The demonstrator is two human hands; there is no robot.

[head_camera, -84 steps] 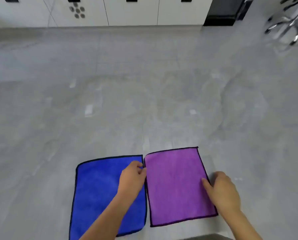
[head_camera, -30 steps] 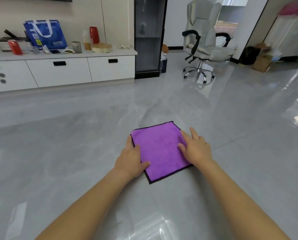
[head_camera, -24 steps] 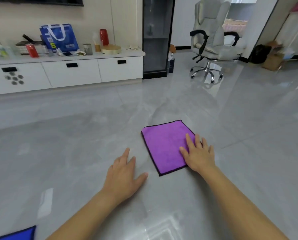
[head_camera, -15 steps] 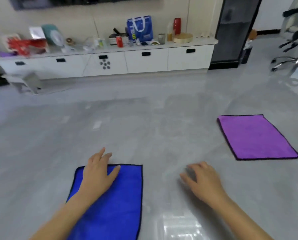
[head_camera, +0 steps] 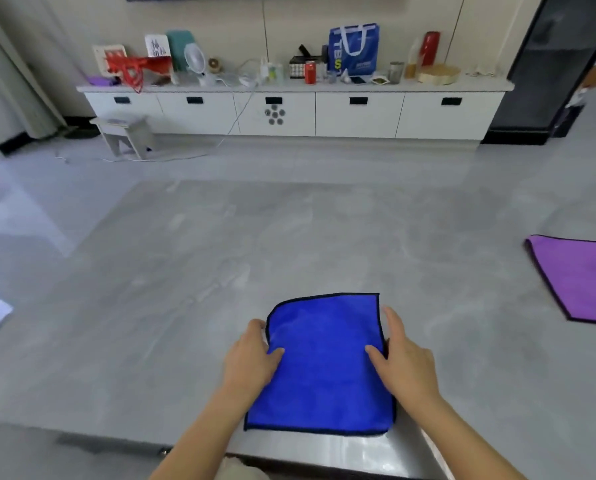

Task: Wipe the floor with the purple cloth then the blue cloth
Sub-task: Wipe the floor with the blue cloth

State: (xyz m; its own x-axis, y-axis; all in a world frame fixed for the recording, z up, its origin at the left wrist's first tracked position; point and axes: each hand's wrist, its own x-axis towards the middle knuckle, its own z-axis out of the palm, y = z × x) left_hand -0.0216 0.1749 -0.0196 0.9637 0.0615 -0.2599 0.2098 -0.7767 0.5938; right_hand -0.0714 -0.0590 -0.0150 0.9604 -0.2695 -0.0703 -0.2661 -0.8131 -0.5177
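The blue cloth (head_camera: pixel 324 365) lies flat on the grey floor (head_camera: pixel 289 237) just in front of me, dark-edged and roughly square. My left hand (head_camera: pixel 255 358) holds its left edge, with the thumb on top of the fabric. On the opposite edge my right hand (head_camera: pixel 404 362) does the same, thumb pressed onto the cloth. The purple cloth (head_camera: pixel 580 278) lies spread out on the floor at the far right, cut off by the frame edge and well away from both hands.
A long white drawer cabinet (head_camera: pixel 289 112) with clutter on top runs along the back wall. A small stool (head_camera: pixel 126 133) and a loose cable stand at its left end. A black cabinet (head_camera: pixel 553 71) stands at the back right. Open floor stretches ahead.
My right hand has come off the bare floor onto the blue cloth's right edge. My left hand has shifted to its left edge. The view has turned left, putting the purple cloth at the right border.
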